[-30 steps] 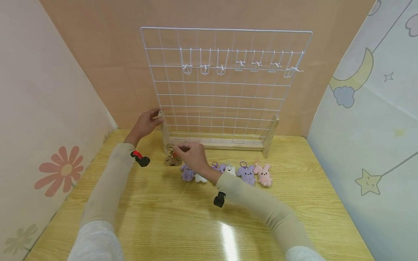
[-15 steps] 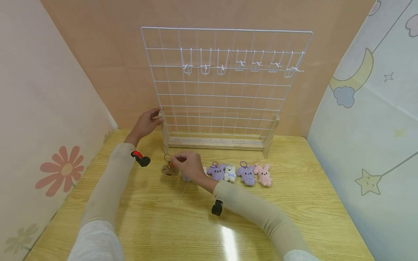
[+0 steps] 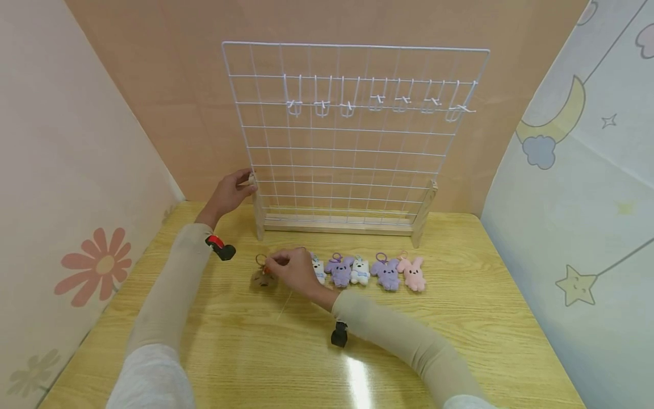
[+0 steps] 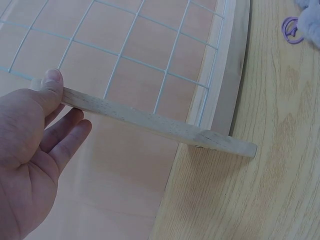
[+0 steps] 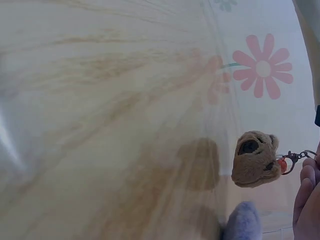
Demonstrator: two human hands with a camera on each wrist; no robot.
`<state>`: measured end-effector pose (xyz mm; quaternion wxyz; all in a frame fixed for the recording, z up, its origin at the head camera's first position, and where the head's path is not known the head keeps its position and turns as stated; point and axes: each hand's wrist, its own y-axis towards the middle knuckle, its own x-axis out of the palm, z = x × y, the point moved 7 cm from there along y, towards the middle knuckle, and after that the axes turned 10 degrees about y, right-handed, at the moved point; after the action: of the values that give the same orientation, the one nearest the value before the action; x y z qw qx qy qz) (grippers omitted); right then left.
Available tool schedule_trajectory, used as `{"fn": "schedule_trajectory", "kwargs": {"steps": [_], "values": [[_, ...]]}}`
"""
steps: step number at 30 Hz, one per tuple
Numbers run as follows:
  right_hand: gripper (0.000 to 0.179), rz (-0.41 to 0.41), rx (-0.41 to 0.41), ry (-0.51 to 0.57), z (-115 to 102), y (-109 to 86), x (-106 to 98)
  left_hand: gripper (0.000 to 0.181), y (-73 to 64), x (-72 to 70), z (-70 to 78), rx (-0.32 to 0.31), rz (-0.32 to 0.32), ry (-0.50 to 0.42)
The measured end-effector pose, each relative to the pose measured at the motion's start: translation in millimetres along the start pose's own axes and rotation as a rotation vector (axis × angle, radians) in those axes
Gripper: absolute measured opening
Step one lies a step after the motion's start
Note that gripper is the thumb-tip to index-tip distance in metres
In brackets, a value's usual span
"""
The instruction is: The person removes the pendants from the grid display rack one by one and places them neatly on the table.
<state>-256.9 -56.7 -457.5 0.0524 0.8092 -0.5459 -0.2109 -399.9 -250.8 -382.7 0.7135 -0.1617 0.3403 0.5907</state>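
My left hand (image 3: 225, 197) pinches the upper end of the wooden side post (image 4: 130, 116) of the rack, thumb on one side and fingers on the other. With thumb and fingers my right hand (image 3: 297, 274) pinches a plush keychain (image 5: 254, 161) by its metal ring and chain. The keychain is a brown furry animal head with a dark nose and a small red bead by the clasp. It hangs close over the table, left of a row of plush keychains (image 3: 339, 271). My right hand covers the left end of that row.
A white wire grid (image 3: 347, 133) stands in the wooden base (image 3: 337, 225) at the back of the table (image 3: 245, 352). Several white hooks (image 3: 349, 106) hang along its upper part. Patterned wall panels (image 3: 82, 142) flank the table on both sides.
My right hand has lowered the brown plush keychain toward the table, down and slightly left, uncovering more of the row. My left hand stays on the post.
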Motion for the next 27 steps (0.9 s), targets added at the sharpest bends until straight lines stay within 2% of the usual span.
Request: {"fn": "schedule_trajectory", "kwargs": {"steps": [12,23,27], "values": [[0.021,0.012,0.019,-0.013,6,-2.9,2,0.062,-0.3,0.2,-1.9,0.001,0.006,-0.006],[0.019,-0.005,0.082,-0.014,21,11.0,-4,0.06,-1.1,1.2,-1.0,-0.004,0.007,0.004],[0.019,-0.005,0.074,-0.034,23,17.5,-10,0.06,-2.0,0.3,-0.2,-0.004,0.009,0.008]]}}
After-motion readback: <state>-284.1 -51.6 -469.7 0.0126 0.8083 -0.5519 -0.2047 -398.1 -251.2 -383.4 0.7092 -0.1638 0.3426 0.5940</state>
